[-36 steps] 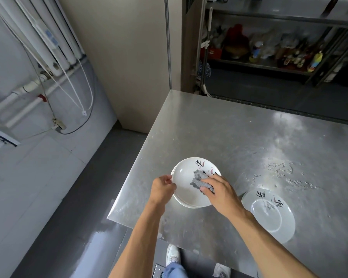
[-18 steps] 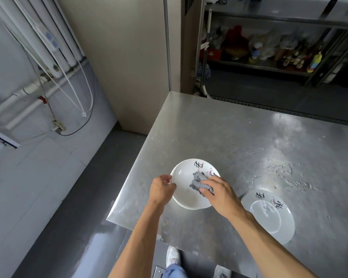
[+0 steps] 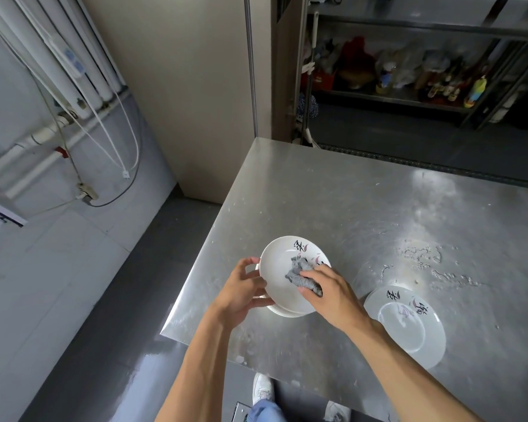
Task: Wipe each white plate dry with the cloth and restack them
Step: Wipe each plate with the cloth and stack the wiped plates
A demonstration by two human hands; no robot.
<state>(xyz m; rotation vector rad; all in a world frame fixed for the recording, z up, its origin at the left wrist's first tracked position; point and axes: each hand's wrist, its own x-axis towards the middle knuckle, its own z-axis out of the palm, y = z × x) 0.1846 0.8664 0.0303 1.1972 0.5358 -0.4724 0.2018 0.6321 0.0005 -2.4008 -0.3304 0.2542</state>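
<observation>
A white plate [image 3: 279,266] with black calligraphy and pink marks tilts up on top of a small stack of plates [image 3: 287,312] near the steel table's front left corner. My left hand [image 3: 243,289] grips that top plate by its left rim. My right hand [image 3: 329,290] presses a crumpled grey cloth [image 3: 299,274] into the plate's bowl. A single matching white plate [image 3: 409,327] lies flat on the table to the right of my right arm.
The steel table [image 3: 348,208] has water droplets [image 3: 424,257] at mid right. Its left edge drops to a dark floor [image 3: 110,330]. Pipes and cables run along the left wall. A shelf with bottles [image 3: 409,74] stands behind the table.
The top plate has tilted up more in my left hand. My right hand with the cloth has shifted slightly across the plate's inside. The single plate on the right has not moved.
</observation>
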